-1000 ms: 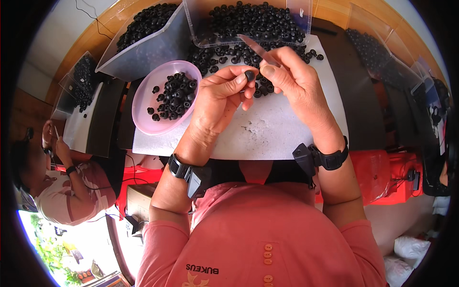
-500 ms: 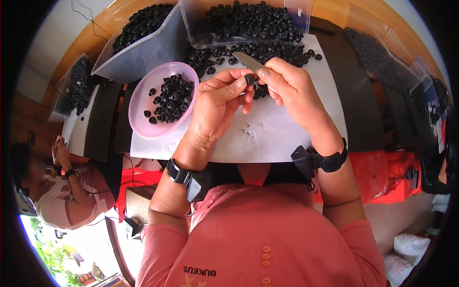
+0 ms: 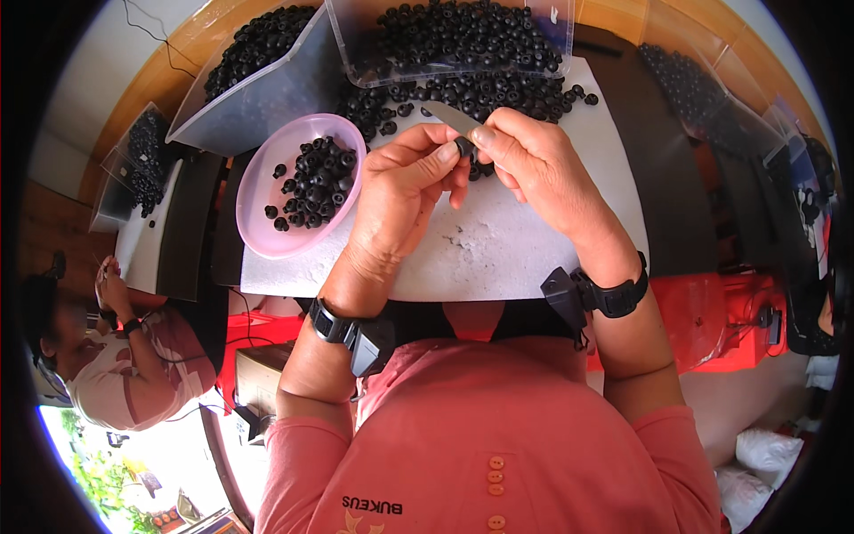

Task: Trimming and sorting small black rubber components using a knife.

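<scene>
Head view hides most of the small black rubber ring (image 3: 463, 147), pinched between thumb and fingers of the left hand (image 3: 400, 191) near the white mat's (image 3: 498, 258) centre; its shape is hard to make out. The right hand (image 3: 534, 165) grips a thin grey blade (image 3: 449, 116) whose handle is buried in the fist, tip pointing to 10 o'clock. At 9 o'clock, a translucent pink bowl (image 3: 258, 200) holds matte black rings; clear plastic bins (image 3: 356, 44) at 12 o'clock are cut off.
</scene>
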Available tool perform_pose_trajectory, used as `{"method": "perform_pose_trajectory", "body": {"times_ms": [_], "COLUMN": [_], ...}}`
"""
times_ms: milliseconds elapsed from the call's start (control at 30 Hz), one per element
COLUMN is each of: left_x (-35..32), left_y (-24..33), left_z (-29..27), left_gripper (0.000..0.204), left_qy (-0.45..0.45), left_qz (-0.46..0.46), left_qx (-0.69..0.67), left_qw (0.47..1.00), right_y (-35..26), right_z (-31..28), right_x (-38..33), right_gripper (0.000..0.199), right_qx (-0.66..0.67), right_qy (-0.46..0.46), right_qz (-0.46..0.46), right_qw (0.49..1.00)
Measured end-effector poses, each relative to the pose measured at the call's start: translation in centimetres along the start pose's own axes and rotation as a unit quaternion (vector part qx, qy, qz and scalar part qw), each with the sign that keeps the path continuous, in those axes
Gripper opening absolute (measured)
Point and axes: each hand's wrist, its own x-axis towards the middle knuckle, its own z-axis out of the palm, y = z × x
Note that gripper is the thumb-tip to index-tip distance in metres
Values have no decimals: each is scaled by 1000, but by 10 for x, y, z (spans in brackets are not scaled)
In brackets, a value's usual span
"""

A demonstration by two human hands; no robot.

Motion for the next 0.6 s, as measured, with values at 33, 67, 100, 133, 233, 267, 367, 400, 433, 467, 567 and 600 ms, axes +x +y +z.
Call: {"method": "perform_pose_trajectory", "body": {"times_ms": [33,67,100,133,233,267,367,400,433,467,567,600], "left_x": [0,0,0,0,0,0,0,0,0,0,-1,-1], "left_y": [0,0,0,0,1,1,1,1,1,1,1,1], "left_z": [1,1,1,1,1,1,1,1,1,0,1,2], "left_gripper": [16,15,15,15,15,15,15,15,15,15,15,15], "left_qy": [1,3,1,-1,-3,-3,-3,-5,-7,-10,-8,-9], "left_qz": [1,1,1,1,-5,-8,-6,-6,-6,-5,-2,-1], "left_qx": [-2,-3,-4,-4,-5,-5,-9,-10,-10,-10,-16,-15], "left_qw": [1000,1000,1000,1000,1000,1000,1000,1000,1000,1000,1000,1000], "right_y": [1,0,-1,-1,-1,0,3,3,3,1,-5,-6], "right_z": [0,0,0,1,1,1,3,4,4,3,0,-1], "right_x": [0,1,1,0,0,0,0,0,0,0,-2,-2], "right_gripper": [33,33,33,33,33,33,34,34,34,34,32,32], "right_qx": [-4,1,5,9,14,26,50,52,55,59,75,82], "right_qy": [-5,-4,-3,-2,-5,-6,-8,-9,-11,-16,-29,-30], "right_qz": [6,2,0,-2,1,-8,-22,-20,-17,-5,21,21], "right_qw": [1000,1000,1000,1000,1000,1000,998,998,998,998,997,996]}}
